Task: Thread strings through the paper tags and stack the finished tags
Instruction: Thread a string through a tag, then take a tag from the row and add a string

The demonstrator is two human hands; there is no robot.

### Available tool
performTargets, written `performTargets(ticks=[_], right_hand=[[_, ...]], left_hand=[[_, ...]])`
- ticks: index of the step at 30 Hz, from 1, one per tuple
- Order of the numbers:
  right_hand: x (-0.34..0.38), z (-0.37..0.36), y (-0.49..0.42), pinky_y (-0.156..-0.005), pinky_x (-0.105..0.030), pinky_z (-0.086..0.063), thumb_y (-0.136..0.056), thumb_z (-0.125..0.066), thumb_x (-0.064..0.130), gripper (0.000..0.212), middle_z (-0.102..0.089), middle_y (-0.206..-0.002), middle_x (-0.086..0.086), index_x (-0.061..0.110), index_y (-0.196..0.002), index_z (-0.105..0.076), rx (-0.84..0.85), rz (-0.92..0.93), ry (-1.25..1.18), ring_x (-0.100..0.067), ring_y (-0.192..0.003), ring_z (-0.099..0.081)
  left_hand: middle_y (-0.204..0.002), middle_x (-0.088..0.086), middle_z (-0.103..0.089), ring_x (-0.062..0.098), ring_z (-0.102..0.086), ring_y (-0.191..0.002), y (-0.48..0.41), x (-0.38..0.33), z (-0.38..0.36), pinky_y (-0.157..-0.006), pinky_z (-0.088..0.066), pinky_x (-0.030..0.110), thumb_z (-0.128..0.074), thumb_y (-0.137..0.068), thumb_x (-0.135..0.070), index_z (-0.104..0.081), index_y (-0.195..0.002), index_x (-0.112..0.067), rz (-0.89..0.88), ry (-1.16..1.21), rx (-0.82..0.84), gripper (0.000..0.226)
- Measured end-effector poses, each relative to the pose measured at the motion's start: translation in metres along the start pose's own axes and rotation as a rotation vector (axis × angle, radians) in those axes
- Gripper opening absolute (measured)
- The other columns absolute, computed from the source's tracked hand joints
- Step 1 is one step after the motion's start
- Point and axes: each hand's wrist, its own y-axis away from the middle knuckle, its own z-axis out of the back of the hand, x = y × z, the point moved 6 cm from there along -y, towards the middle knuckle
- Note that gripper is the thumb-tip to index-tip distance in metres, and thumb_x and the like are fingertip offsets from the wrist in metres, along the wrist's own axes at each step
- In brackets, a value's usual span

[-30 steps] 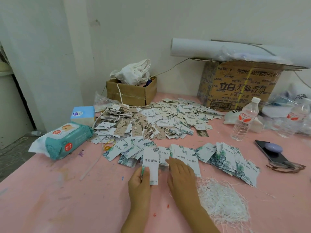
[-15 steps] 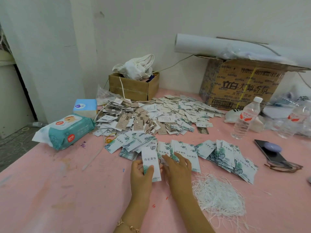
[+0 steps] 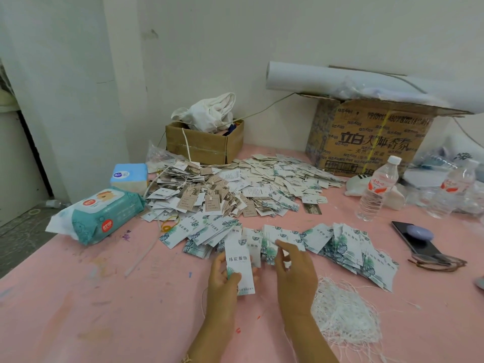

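**One tag in hand, near the counter's front edge**

The white paper tag [image 3: 239, 263] with a green leaf print stands upright in the left hand [image 3: 224, 280]. That grip is clamped on it, thumb on the face and fingers behind, toward the near edge of the pink counter [image 3: 78, 310]. The right hand [image 3: 296, 273] is just beside it, fingers curled over the fanned row of leaf-print tags [image 3: 348, 244] — whether that grip has closed on one I cannot tell. A tangle of white strings [image 3: 345, 315] lies by the right wrist. Toward the far edge spreads a heap of strung tags [image 3: 222, 189], with a wet-wipes pack [image 3: 102, 216] at the left edge and a water bottle [image 3: 377, 189] to the right.
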Motion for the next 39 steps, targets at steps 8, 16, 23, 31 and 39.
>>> performTargets(ticks=[8, 16, 23, 31, 39], right_hand=[[0.026, 0.021, 0.024, -0.068, -0.024, -0.043, -0.085, -0.063, 0.018, 0.011, -0.070, -0.086, 0.006, 0.015, -0.086, -0.074, 0.123, 0.459, 0.053, -0.014, -0.078, -0.058], [0.011, 0.017, 0.036, -0.072, -0.021, -0.044, -0.068, -0.079, 0.014, 0.018, -0.072, -0.088, 0.006, 0.015, -0.085, -0.078, 0.226, 0.444, -0.016, -0.008, -0.088, -0.048], [0.010, 0.010, 0.038, -0.083, -0.018, -0.045, -0.073, -0.079, 0.014, 0.016, -0.072, -0.098, 0.008, 0.017, -0.088, -0.077, 0.370, 0.453, -0.201, -0.002, -0.097, -0.053], [-0.023, 0.016, 0.028, -0.080, -0.005, -0.034, -0.089, -0.065, 0.023, 0.019, -0.050, -0.098, 0.021, 0.033, -0.104, -0.059, 0.529, 0.171, -0.102, 0.009, -0.095, -0.045], [-0.047, -0.002, 0.036, -0.071, -0.009, -0.039, -0.071, -0.082, 0.021, 0.024, -0.051, -0.085, 0.012, 0.030, -0.077, -0.061, 0.932, -0.111, -0.114, 0.002, -0.078, -0.050]], left_hand=[[-0.105, 0.014, -0.074, 0.024, -0.073, -0.082, 0.014, 0.003, -0.020, -0.060, -0.059, 0.032, -0.039, -0.088, 0.012, -0.062, -0.123, -0.021, 0.119, 0.183, 0.197, 0.053], [-0.117, 0.019, -0.069, 0.025, -0.070, -0.078, 0.024, 0.003, -0.028, -0.055, -0.055, 0.033, -0.037, -0.088, -0.007, -0.056, -0.130, -0.018, 0.169, 0.149, 0.396, 0.048], [-0.112, 0.015, -0.071, 0.024, -0.070, -0.082, 0.021, 0.005, -0.024, -0.056, -0.054, 0.030, -0.044, -0.101, -0.009, -0.054, -0.131, -0.025, 0.127, 0.061, 0.314, 0.036], [-0.101, 0.008, -0.076, 0.026, -0.074, -0.081, 0.015, 0.003, -0.017, -0.057, -0.058, 0.033, -0.042, -0.101, -0.003, -0.055, -0.123, -0.025, 0.038, 0.024, 0.207, 0.034], [-0.094, 0.010, -0.076, 0.029, -0.073, -0.073, 0.012, 0.004, -0.020, -0.054, -0.057, 0.033, -0.031, -0.091, 0.014, -0.050, -0.128, -0.027, 0.023, -0.090, 0.203, 0.058]])
